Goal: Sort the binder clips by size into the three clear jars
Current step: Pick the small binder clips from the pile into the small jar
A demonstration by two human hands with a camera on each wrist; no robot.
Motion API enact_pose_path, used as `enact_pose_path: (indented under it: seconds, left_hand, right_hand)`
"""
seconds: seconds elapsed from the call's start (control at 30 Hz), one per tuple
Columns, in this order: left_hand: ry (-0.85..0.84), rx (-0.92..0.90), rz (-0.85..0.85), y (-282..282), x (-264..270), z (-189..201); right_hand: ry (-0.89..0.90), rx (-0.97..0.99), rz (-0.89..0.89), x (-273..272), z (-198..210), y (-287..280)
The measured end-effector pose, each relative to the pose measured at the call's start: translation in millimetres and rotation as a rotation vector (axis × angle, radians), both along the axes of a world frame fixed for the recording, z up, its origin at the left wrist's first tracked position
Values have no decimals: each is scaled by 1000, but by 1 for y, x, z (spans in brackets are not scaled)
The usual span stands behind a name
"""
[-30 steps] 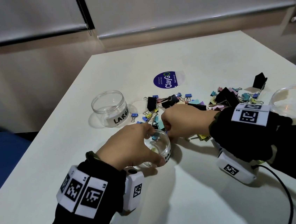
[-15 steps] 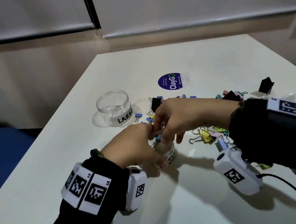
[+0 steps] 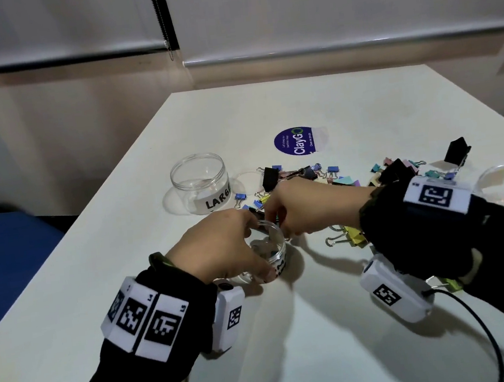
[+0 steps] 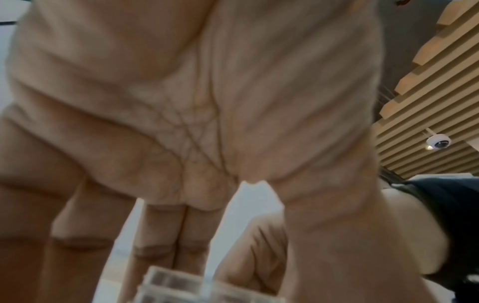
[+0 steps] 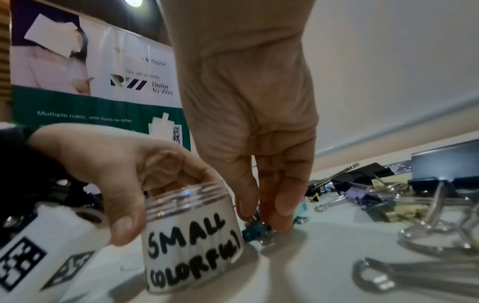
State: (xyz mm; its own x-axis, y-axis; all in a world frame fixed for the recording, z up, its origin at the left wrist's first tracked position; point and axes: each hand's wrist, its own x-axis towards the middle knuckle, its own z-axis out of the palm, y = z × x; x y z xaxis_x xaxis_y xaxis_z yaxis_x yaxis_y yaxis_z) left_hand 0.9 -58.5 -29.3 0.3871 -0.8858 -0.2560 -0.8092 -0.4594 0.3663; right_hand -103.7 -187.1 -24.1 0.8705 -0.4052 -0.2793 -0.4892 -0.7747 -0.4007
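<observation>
Left hand (image 3: 219,250) wraps rim of SMALL (COLORFUL) jar (image 5: 191,235), steadying it on counter (image 3: 320,323). Right hand (image 5: 259,127) fingertips (image 5: 282,203) pinch small teal binder clip (image 5: 252,232) just right of jar. Secure pinch, lift clear of rim, drop inside.

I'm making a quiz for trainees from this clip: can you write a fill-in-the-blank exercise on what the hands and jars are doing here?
1. The left hand grips the jar labelled ____.
2. The right hand reaches its fingertips down to a small ____-coloured clip on the table beside that jar.
3. The empty jar further back is labelled ____.

Missing words: SMALL; teal; LARGE
</observation>
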Motion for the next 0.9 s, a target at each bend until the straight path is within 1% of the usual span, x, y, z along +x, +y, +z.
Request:
enact_pose_path:
  seconds: [0.1, 0.13, 0.33, 0.4, 0.47, 0.5, 0.6, 0.67, 0.7, 0.77, 0.83, 0.9]
  left_hand:
    - [-10, -3, 9, 2, 3, -1]
    - [-18, -2, 7, 2, 4, -1]
    - [-31, 11, 7, 3, 6, -2]
    - [-30, 14, 4, 3, 6, -1]
    - [-31, 12, 3, 4, 6, -1]
    - [-30, 12, 2, 4, 6, -1]
    - [-25, 6, -4, 4, 6, 0]
    - [-9, 0, -1, 4, 6, 1]
    - [-2, 2, 1, 4, 6, 0]
    - [3, 1, 2, 4, 7, 0]
    - [-7, -4, 2, 4, 7, 0]
    - [-8, -9, 10, 5, 6, 1]
  right_hand:
    - [-5, -186, 72, 5, -9, 2]
    - [-9, -222, 90, 5, -10, 2]
    - [4, -295, 112, 0, -13, 5]
    - [2, -307, 86, -1, -13, 5]
    - [-41, -251, 7, -1, -10, 4]
    - [-93, -179, -46, -1, -7, 4]
    - [-268, 176, -178, -1, 7, 7]
    - [-323, 384, -180, -4, 14, 10]
    - [-327, 445, -152, -5, 16, 12]
    - [-330, 477, -119, -3, 17, 13]
    - [-374, 446, -175, 4, 16, 7]
    - [-413, 294, -227, 16, 12, -5]
